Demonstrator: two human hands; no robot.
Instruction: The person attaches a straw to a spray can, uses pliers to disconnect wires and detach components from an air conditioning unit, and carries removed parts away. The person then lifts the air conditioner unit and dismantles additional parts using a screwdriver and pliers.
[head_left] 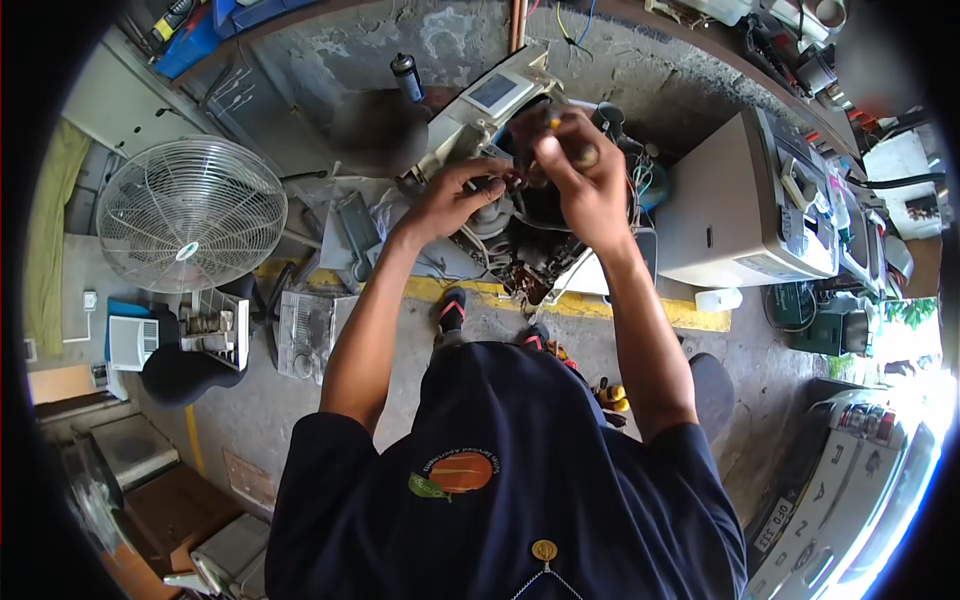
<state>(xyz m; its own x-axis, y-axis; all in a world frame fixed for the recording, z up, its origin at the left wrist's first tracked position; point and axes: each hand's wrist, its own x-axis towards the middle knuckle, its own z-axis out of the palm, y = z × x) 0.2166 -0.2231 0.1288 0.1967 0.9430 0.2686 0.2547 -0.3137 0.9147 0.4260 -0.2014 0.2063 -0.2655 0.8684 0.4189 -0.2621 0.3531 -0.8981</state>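
While the left hand (462, 198) pinches a small part above the machine (497, 92), steadiness helps the right hand (592, 180), closed round something blurred.

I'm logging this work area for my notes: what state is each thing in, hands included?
Left hand: fingers drawn together, grip unclear.
Right hand: closed around a blurred object.
Machine innards: exposed.
Small screen: lit or off, unclear.
Fan: grille on; spinning or stopped, unclear.
Spray can: upright.
Vehicle tailgate: shut.
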